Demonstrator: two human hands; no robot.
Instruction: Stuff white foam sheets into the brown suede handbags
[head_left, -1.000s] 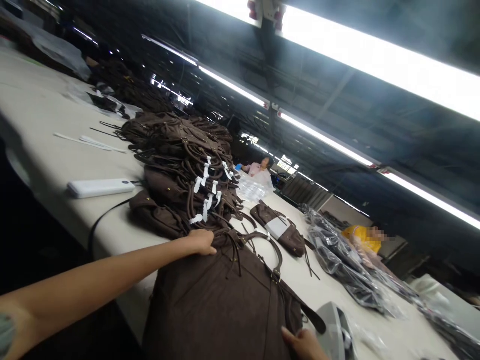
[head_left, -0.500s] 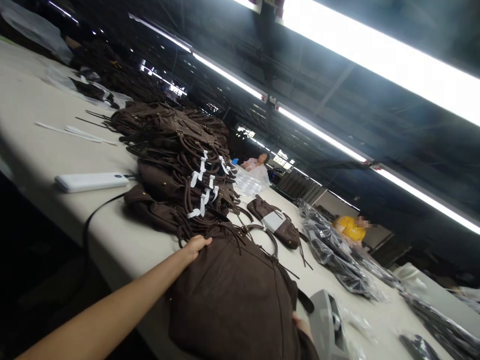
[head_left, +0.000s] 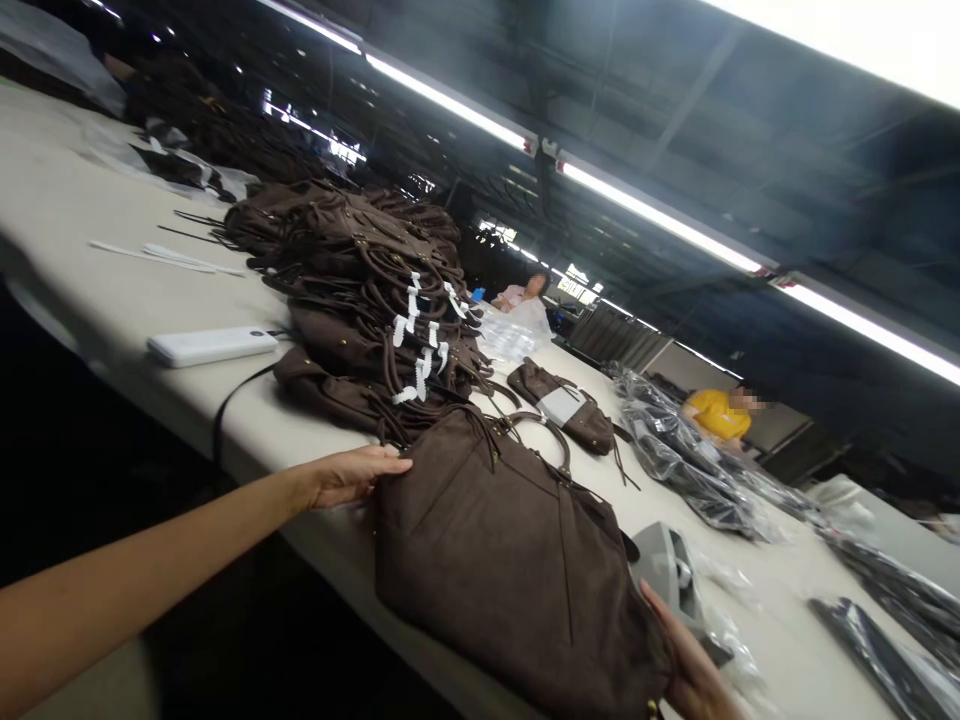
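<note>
A large dark brown handbag (head_left: 510, 560) with a rounded handle sits at the front edge of the table, tilted toward me. My left hand (head_left: 356, 475) grips its upper left side, thumb on the front and fingers mostly hidden behind. At the lower right side, my right hand (head_left: 686, 660) holds the bag's edge, its fingers partly out of sight. Behind it rises a pile of similar brown handbags (head_left: 352, 290), with white paper strips (head_left: 420, 345) on several handles. A smaller brown bag (head_left: 566, 405) wrapped with a pale band lies past the handle.
A white power bank (head_left: 214, 346) and white strips (head_left: 169, 258) lie on the pale table (head_left: 67, 200) at left. A grey tape dispenser (head_left: 671, 575) stands right of the bag. Plastic-wrapped dark items (head_left: 690, 465) lie farther right. A person in yellow (head_left: 716, 415) is across the table.
The handbag has turned and shows more of its front, and its lower right side has shifted right. My right hand has come further into view. The camera view has shifted slightly.
</note>
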